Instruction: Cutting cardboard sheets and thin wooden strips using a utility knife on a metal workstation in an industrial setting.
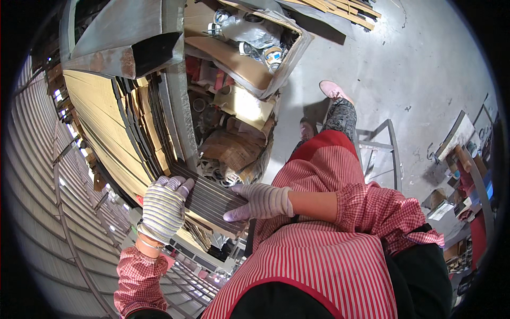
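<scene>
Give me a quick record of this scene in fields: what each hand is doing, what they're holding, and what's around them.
left hand: gloved left hand grips the near left edge of a stack of dark thin strips
right hand: gloved right hand lies flat on the stack's right side, fingers spread
stack: flat, ridged, resting at the end of a long pile of pale wooden slats
clothing: red striped apron, checked sleeves
nearby: open cardboard box of tape rolls and scraps, grey concrete floor, metal frame

strip bundle (210, 199) between hands, cardboard box (249, 48) behind
</scene>
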Action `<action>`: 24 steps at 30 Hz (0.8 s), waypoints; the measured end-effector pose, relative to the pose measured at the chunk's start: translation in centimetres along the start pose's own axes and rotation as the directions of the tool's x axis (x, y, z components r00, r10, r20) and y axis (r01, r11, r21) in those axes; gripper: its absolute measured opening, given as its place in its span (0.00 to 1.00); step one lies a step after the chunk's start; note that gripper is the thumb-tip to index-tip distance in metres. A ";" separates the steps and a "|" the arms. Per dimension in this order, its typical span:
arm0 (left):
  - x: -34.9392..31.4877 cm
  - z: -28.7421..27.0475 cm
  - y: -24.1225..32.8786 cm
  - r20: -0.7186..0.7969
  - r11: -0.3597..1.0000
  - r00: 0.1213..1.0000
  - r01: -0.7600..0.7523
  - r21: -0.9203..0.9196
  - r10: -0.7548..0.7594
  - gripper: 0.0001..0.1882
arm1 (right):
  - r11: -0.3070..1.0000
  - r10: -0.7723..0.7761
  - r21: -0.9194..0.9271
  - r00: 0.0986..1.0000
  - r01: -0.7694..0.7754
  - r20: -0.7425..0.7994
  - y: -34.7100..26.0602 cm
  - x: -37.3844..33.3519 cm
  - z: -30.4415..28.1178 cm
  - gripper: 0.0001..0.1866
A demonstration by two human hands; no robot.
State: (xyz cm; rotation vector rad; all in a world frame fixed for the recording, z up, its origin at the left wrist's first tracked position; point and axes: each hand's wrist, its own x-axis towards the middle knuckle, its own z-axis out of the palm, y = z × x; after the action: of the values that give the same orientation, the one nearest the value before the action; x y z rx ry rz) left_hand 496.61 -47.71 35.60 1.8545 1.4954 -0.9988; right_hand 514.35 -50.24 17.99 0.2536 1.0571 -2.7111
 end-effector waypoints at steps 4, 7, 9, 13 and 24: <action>-0.4 0.0 0.2 -0.023 0.999 0.999 0.028 -0.045 -0.029 0.24 | 0.977 -0.132 -0.201 0.953 0.077 -0.274 -1.6 -1.1 0.9 0.57; -2.2 1.4 0.9 -0.289 0.997 0.954 0.066 -0.051 -0.078 0.30 | 0.898 -0.228 -0.431 0.935 0.094 -0.272 -3.6 -1.8 2.4 0.64; -4.6 2.9 2.0 -0.529 0.947 0.823 0.033 -0.321 -0.208 0.30 | 0.875 -0.261 -0.470 0.930 0.115 -0.257 -4.3 -1.7 3.0 0.63; -7.4 12.2 4.7 -0.513 0.602 0.444 0.081 -0.794 -0.735 0.39 | 0.934 -0.069 -0.357 0.984 0.007 -0.163 -5.1 -0.3 3.9 0.58; -6.1 14.0 2.4 -0.567 0.683 0.383 0.367 -0.631 -0.729 0.40 | 0.796 -0.253 -0.599 0.946 0.085 -0.202 -6.8 5.8 3.6 0.39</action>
State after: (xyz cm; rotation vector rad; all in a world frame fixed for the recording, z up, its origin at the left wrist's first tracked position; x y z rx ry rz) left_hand 495.41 -62.78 32.52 1.4917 2.7780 0.0773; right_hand 506.74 -48.63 23.55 0.4450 2.0229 -2.3695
